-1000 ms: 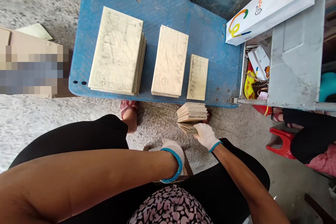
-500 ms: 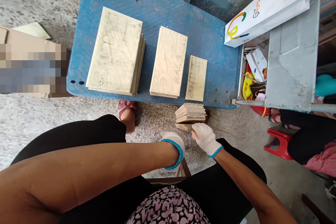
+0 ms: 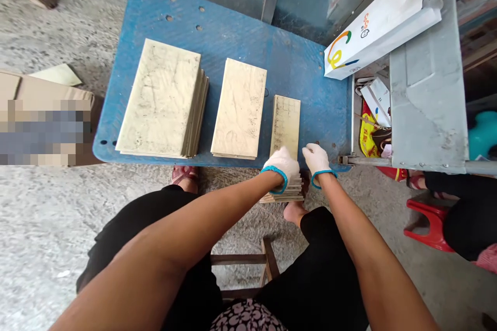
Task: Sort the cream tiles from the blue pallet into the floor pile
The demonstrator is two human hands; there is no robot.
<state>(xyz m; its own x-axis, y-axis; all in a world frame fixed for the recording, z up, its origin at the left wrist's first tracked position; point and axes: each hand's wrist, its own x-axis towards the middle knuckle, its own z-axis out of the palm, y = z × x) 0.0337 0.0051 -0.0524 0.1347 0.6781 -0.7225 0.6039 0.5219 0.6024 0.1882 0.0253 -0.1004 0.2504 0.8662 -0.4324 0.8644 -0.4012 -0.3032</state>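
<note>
My left hand [image 3: 284, 163], in a white glove with a blue cuff, is over the near end of the smallest stack of pale rectangular boards [image 3: 287, 119]. Its fingers look curled, and what they hold, if anything, is hidden. Just right of that stack is my right hand [image 3: 315, 158], gloved alike, fingers bunched together; I cannot make out anything in them. Below the table edge, partly behind my left hand, stands a pile of similar thin boards [image 3: 282, 196]. A medium stack [image 3: 238, 108] and a large, taller stack [image 3: 159, 98] lie farther left.
The stacks rest on a blue table [image 3: 236, 26] with holes. A white paper bag [image 3: 380, 20] leans at the right beside a grey metal panel [image 3: 427, 88]. A cardboard box [image 3: 83, 94] is at left. Another person's leg [image 3: 466, 222] shows near a red stool [image 3: 429, 225].
Both hands have moved up from below the lower pile toward the smallest stack at the table edge. The view has shifted, and the lower pile is now partly covered by my left hand.
</note>
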